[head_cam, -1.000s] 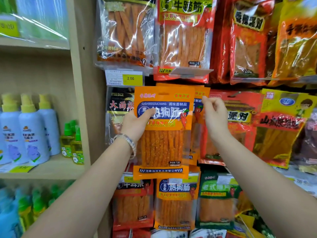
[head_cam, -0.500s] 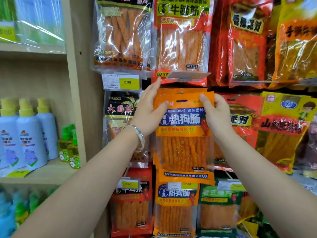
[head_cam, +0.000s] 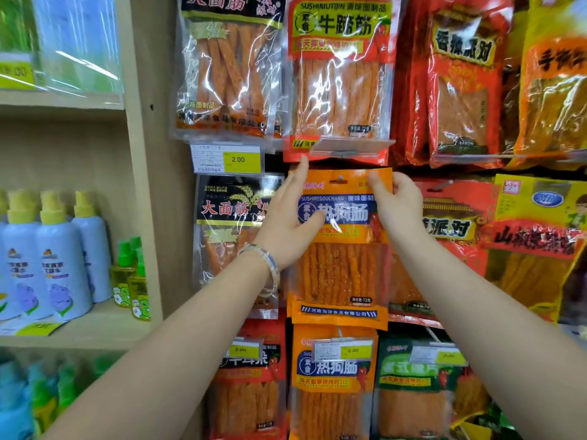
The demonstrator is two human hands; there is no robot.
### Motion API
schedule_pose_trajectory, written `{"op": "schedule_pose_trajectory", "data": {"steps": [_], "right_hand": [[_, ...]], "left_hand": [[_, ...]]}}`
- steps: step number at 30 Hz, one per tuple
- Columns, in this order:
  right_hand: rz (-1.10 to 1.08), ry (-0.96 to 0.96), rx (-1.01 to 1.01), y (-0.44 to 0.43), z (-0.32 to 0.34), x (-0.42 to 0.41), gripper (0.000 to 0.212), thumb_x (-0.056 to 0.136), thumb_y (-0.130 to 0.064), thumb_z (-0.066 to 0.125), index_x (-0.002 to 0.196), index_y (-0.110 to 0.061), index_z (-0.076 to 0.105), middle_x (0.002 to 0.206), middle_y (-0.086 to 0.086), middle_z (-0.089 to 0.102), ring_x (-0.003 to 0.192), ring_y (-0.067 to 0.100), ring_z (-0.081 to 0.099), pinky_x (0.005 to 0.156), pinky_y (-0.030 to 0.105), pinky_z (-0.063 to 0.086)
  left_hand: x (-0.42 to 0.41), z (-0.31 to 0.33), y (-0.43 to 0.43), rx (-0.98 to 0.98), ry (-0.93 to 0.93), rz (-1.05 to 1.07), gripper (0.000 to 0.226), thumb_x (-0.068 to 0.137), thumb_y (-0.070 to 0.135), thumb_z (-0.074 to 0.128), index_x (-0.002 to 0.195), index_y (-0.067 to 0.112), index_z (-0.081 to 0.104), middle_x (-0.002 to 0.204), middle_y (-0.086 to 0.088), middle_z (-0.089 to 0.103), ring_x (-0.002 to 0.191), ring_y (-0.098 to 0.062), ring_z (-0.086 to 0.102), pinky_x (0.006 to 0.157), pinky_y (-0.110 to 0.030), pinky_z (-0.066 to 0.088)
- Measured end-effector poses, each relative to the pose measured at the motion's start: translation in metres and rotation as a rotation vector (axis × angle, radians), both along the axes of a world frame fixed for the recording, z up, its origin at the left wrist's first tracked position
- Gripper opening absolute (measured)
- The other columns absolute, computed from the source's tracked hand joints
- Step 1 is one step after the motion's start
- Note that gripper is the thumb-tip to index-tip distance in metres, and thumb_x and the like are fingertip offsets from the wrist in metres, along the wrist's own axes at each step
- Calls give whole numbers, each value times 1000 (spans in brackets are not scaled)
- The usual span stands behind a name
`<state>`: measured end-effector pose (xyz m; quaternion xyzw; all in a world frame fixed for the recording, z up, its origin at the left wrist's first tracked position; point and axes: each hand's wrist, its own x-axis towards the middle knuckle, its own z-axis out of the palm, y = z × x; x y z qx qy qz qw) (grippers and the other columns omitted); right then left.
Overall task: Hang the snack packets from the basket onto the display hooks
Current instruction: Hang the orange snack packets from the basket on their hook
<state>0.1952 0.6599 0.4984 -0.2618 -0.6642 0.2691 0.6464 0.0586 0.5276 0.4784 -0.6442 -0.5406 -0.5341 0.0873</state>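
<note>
Fingertips (head_cam: 380,185) of R hand (head_cam: 398,208) pinch top-right corner of orange packet (head_cam: 340,268), frame centre; L hand (head_cam: 286,227) fingers straight along left edge, thumb flat on front. Hook tip (head_cam: 340,178) shows thru hang hole. Step: seating it. Next, prob.: slide fully back, then release.

A wooden shelf (head_cam: 104,325) at left bears blue spray bottles (head_cam: 60,258) and small green bottles (head_cam: 131,281), while display hooks (head_cam: 340,178) at right carry hanging snack packets (head_cam: 228,74).
</note>
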Motion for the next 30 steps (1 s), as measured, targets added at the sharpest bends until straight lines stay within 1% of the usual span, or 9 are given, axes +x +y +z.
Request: {"op": "schedule_pose_trajectory", "data": {"steps": [2,3,6,9,12,18,22,26,30], "right_hand": [[-47,3,29,-1,-11,1,15,90,-32,61,94,-23,50,81,-17,52,72,-7,50,65,19,38],[-64,-2,47,-2,-18,1,23,88,-28,64,103,-26,45,88,-18,50,78,-7,51,68,18,41],[-162,-87,152,-6,-44,0,51,82,-18,70,125,-22,42,109,-7,47,98,10,51,82,24,43],[-314,-244,267,-12,-76,0,44,82,-18,69,123,-13,54,121,11,46,115,24,44,97,30,35],[-372,-364,256,-22,-103,2,34,84,-20,68,116,-13,63,125,14,50,119,32,44,100,34,30],[-379,-568,170,-56,-141,11,48,86,-20,64,132,-13,54,145,11,42,135,32,34,109,45,28],[-274,-604,63,-99,-176,18,39,89,-20,60,128,-15,58,133,6,54,127,26,44,104,37,30],[-27,-534,-124,-156,-229,19,24,86,-12,59,110,-9,62,104,1,61,100,22,58,88,30,42],[213,-549,-434,-226,-300,21,25,86,1,58,97,-21,56,87,1,58,74,10,55,70,14,42]], "left_hand": [[-6,-17,6,-59,47,50,72,91,26,54,149,32,11,155,10,15,142,-4,9,117,-34,13],[-9,-28,9,-87,79,81,68,91,26,54,148,32,17,155,9,15,142,-4,8,118,-38,13],[-17,-60,17,-152,218,154,60,87,23,56,142,34,32,156,12,8,140,-1,-2,118,-42,11],[-20,-85,22,-158,357,172,61,83,19,59,138,34,38,154,16,-3,141,-5,-10,115,-47,15],[-19,-97,25,-114,406,169,51,82,18,61,130,30,49,153,11,-7,141,-10,-14,112,-45,13],[-13,-116,14,-113,263,60,44,81,14,63,125,20,58,153,4,-1,142,-16,-4,112,-34,8],[-14,-157,-28,-226,103,-13,43,83,11,61,125,17,56,154,-8,21,135,1,20,107,-8,9],[-20,-225,-100,-316,-86,69,33,81,5,61,112,15,64,140,-15,40,132,-14,33,107,-13,16],[-20,-311,-199,-573,-305,226,28,80,0,57,104,9,68,125,-14,50,123,-12,38,98,-10,23]]}}
